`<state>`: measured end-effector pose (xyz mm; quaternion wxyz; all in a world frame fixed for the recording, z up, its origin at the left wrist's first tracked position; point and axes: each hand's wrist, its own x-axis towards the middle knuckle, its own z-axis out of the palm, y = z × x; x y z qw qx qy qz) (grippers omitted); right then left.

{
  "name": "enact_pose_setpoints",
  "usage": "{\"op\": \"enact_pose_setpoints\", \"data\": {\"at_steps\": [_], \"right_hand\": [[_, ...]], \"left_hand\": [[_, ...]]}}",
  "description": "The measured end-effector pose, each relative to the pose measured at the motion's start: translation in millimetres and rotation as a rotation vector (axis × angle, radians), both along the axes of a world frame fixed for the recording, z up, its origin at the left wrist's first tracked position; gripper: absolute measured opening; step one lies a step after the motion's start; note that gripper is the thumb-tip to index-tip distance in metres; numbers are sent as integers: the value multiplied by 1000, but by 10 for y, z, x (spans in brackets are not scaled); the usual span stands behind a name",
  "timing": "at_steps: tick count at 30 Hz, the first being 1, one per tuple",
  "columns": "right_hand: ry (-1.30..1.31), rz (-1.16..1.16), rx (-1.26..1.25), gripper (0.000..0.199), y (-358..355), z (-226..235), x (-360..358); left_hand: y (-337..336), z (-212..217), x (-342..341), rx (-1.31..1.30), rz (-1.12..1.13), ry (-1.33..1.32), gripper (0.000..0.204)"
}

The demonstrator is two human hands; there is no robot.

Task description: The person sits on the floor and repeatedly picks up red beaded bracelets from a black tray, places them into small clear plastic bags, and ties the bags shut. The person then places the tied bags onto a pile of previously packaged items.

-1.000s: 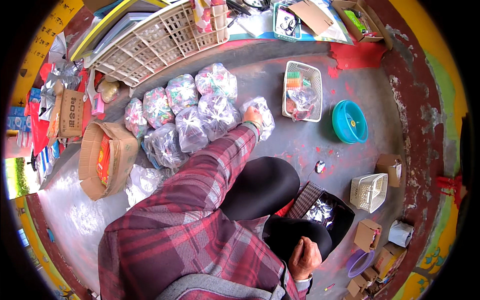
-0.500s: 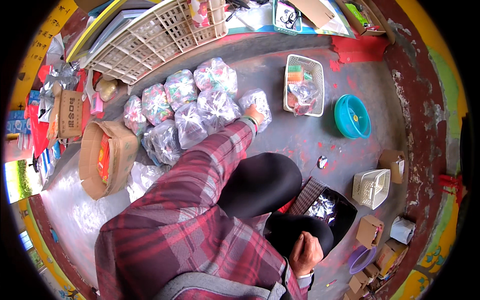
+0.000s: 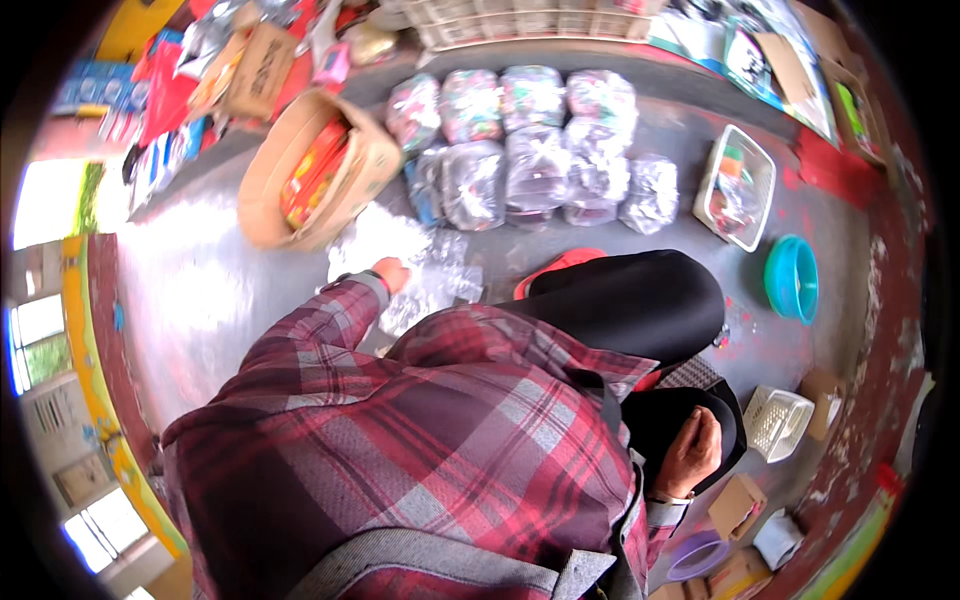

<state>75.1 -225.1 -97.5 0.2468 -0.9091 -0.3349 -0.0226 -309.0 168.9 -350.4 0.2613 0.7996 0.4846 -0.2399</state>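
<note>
My left hand is low over a loose heap of clear plastic bags on the floor, its fingers closed on the crinkled film. Beyond the heap are two rows of filled bags. In the far row are colourful packed bags. Nearer me lie clear bags with silvery contents, the last one standing at the right end. My right hand rests at my right knee, its fingers curled together, and I see nothing in it.
Left of the bags, an open cardboard box holds red-orange packets. To the right are a white basket with small goods, teal basins and another white basket. A large beige crate stands at the back. My red shoe sits beside the heap.
My left hand has left the filled bag at the row's right end and come back left to the loose plastic bags. The view has turned left. My right hand stays at the knee.
</note>
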Motion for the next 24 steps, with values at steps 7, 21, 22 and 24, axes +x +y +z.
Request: {"op": "enact_pose_setpoints", "data": {"at_steps": [7, 21, 22, 24], "right_hand": [[-55, 201, -32, 7, 289, 4, -69], [-74, 273, -158, 9, 614, 172, -230], [-54, 279, -161, 9, 626, 162, -224], [-26, 259, -179, 9, 629, 209, -313]], "left_hand": [[-401, -62, -1575, 120, 161, 441, 32], [-584, -770, -521, 143, 261, 451, 37], [-596, -776, -541, 119, 84, 547, 38], [-516, -821, -527, 126, 205, 446, 33]]}}
